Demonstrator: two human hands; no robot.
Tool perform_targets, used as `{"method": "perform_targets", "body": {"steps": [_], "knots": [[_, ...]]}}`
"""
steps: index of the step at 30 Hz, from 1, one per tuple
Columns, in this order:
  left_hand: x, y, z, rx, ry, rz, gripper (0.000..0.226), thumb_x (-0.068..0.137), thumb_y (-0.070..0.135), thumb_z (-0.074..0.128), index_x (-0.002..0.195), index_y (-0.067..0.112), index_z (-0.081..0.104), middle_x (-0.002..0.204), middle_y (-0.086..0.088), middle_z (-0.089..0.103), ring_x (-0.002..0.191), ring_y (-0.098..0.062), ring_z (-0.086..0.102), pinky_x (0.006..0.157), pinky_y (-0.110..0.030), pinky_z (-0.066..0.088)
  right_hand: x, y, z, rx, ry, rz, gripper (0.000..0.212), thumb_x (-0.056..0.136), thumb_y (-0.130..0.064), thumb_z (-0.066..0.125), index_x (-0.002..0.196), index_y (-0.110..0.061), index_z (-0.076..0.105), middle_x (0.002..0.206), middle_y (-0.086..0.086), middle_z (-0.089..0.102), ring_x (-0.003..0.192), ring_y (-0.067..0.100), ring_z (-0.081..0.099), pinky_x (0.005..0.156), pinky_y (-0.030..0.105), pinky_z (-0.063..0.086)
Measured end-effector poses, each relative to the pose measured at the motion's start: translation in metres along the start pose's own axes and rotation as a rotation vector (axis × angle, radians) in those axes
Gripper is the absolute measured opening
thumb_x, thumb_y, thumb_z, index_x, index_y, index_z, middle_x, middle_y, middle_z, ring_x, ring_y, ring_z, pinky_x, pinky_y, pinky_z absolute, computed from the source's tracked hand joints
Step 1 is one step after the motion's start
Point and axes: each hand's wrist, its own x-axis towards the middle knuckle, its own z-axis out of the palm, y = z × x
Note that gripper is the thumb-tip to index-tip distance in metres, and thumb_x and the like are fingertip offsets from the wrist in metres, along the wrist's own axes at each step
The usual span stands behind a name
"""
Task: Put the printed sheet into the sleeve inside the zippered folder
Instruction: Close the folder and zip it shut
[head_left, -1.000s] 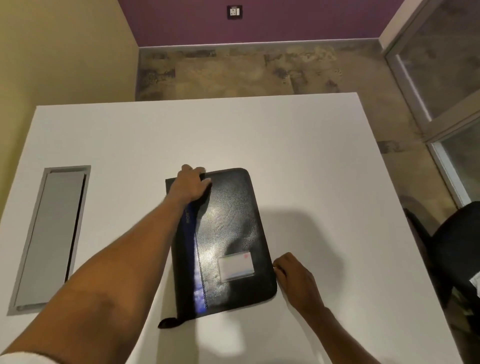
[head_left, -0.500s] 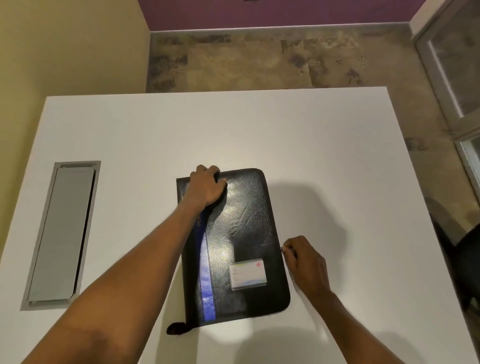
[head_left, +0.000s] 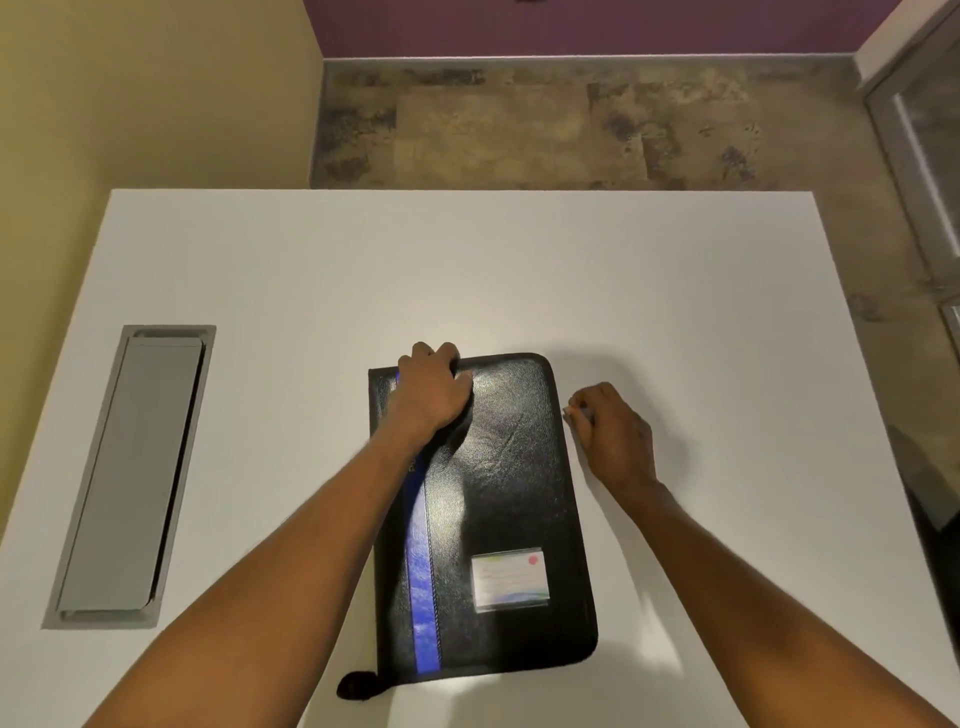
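A black folder lies closed and flat on the white table, its long sides running near to far, slightly tilted so the near end sits further right. A blue stripe runs along its left part, and a clear card pocket with a pale card sits on the cover near the right near corner. A small black tab sticks out at the left near corner. The left hand presses down on the far left corner of the folder, fingers curled over the far edge. The right hand rests on the table just beside the folder's right edge, near the far right corner, its fingers pinched together on something small and pale at that edge; it is too small to tell what it is, probably the zipper pull. Both forearms reach in from the near side. A grey hatch is set into the table well to the left. The printed sheet cannot be seen, and neither can the inner sleeve. Beyond the table's far edge are mottled brown floor tiles.
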Motion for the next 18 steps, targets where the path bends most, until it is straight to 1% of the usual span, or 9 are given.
{"method": "perform_targets", "body": {"steps": [5,8,12,14,18], "knots": [[-0.003,0.004,0.002,-0.046,0.004,0.002,0.033,0.096,0.030,0.055,0.127,0.017,0.058,0.127,-0.015,0.049,0.124,-0.037,0.042,0.104,-0.049,0.045,0.043,-0.011,-0.004,-0.001,-0.025,-0.017,0.006,0.100,-0.022,0.057,0.100,-0.020,0.063,0.105,0.000,0.066,0.090,0.028,0.068,0.081,0.043,0.054],[-0.006,0.008,0.004,-0.061,0.008,0.007,0.033,0.095,0.031,0.055,0.126,0.018,0.058,0.126,-0.013,0.049,0.122,-0.034,0.042,0.103,-0.051,0.046,0.067,-0.009,-0.007,0.003,-0.072,-0.078,0.008,0.098,-0.017,0.061,0.103,-0.019,0.066,0.105,-0.001,0.067,0.091,0.024,0.067,0.083,0.042,0.054],[-0.007,0.010,0.005,-0.050,0.028,0.015,0.033,0.095,0.034,0.054,0.123,0.018,0.060,0.121,-0.011,0.051,0.117,-0.031,0.046,0.098,-0.054,0.050,0.101,-0.003,-0.011,-0.031,-0.236,-0.216,0.007,0.095,-0.018,0.068,0.100,-0.023,0.070,0.098,-0.007,0.066,0.086,0.014,0.060,0.081,0.039,0.052],[-0.007,0.010,0.005,-0.042,0.016,0.016,0.033,0.095,0.035,0.053,0.123,0.019,0.059,0.121,-0.010,0.050,0.115,-0.030,0.045,0.098,-0.056,0.049,0.120,-0.007,-0.013,-0.060,-0.315,-0.285,0.007,0.094,-0.020,0.071,0.098,-0.026,0.071,0.096,-0.008,0.066,0.087,0.014,0.061,0.081,0.040,0.053],[-0.005,0.012,0.005,-0.014,0.003,0.012,0.031,0.094,0.035,0.051,0.119,0.017,0.057,0.119,-0.010,0.049,0.111,-0.030,0.045,0.098,-0.056,0.048,0.152,-0.025,-0.009,-0.114,-0.456,-0.436,0.005,0.093,-0.025,0.073,0.097,-0.028,0.075,0.099,-0.009,0.069,0.089,0.013,0.065,0.081,0.039,0.054]]}}
